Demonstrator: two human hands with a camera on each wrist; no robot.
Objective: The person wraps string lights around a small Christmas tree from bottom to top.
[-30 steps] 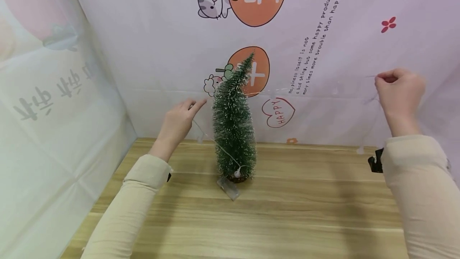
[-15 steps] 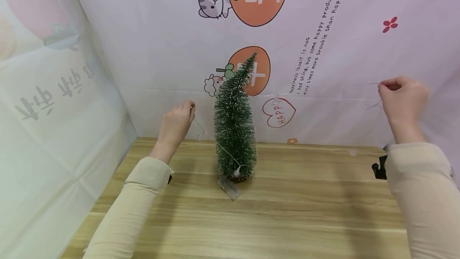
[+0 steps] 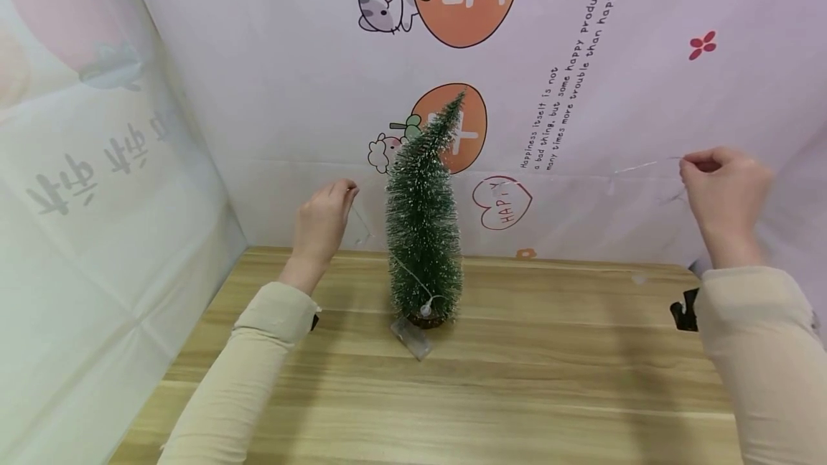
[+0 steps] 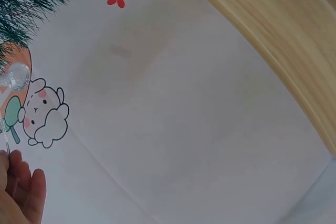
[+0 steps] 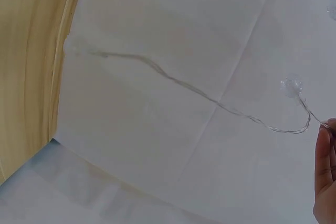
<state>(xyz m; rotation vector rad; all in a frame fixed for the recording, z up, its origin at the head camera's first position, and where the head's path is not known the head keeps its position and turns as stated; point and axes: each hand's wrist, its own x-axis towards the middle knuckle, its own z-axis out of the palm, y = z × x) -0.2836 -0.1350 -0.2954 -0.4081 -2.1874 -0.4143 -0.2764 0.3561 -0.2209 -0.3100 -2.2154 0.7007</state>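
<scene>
Left hand (image 3: 323, 221) and right hand (image 3: 729, 199) pinch clear-bulbed wire string (image 5: 291, 85); apparently wrapping frosted green bristle tree (image 3: 424, 221), next needing even tension.

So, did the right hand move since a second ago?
Yes. In the head view, the right hand has moved down a little: it is now farther below the printed red flower.
</scene>
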